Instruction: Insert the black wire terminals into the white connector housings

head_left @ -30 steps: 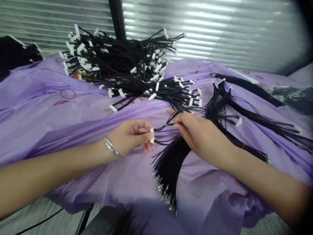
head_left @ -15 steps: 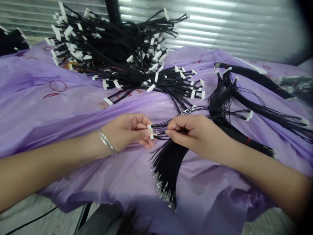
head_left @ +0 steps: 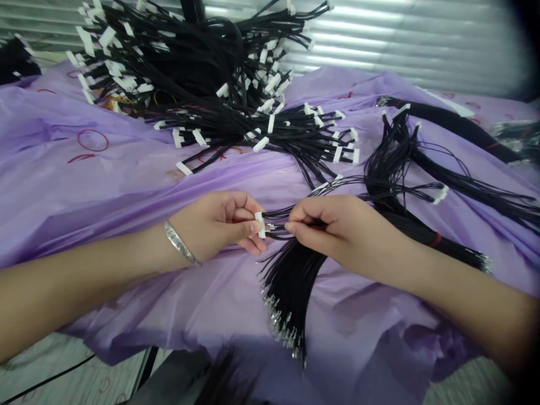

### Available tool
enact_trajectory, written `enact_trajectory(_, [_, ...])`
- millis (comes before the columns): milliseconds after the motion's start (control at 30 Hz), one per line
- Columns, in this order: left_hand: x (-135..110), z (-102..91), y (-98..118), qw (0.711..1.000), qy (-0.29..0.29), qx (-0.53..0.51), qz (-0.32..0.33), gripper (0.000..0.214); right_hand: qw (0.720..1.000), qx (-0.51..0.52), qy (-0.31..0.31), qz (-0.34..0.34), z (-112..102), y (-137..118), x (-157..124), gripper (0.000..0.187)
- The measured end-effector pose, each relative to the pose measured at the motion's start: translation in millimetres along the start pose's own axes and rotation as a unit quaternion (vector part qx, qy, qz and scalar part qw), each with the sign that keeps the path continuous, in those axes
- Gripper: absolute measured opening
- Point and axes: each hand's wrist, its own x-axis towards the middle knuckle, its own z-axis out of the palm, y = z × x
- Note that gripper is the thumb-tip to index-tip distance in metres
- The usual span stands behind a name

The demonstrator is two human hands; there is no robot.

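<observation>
Compared with a second ago, the right hand [head_left: 340,230] pinches its thin black wires [head_left: 278,228] closer to the white connector [head_left: 260,225], their metal tips now just right of it, while the left hand [head_left: 221,222] grips that small, flat block between thumb and fingers. Below and right of the connector, a loose bundle [head_left: 293,281] fans out to shiny ends on the crinkled purple sheet [head_left: 147,194]; beyond the connector sprawls a tangled cable pile [head_left: 198,62], and the right hand hides part of the wires.

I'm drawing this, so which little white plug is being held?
The white plug pinched in the left hand. The other white plugs lie among black wires, with no fingers gripping them.
</observation>
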Motion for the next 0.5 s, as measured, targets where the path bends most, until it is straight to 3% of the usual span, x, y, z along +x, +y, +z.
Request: enact_trajectory(500, [-1.0, 5.0, 1.5, 0.999, 0.017, 0.024, -0.019, 0.016, 1.000, -0.002, -0.020, 0.018, -1.2, -4.8, -1.0, 0.016])
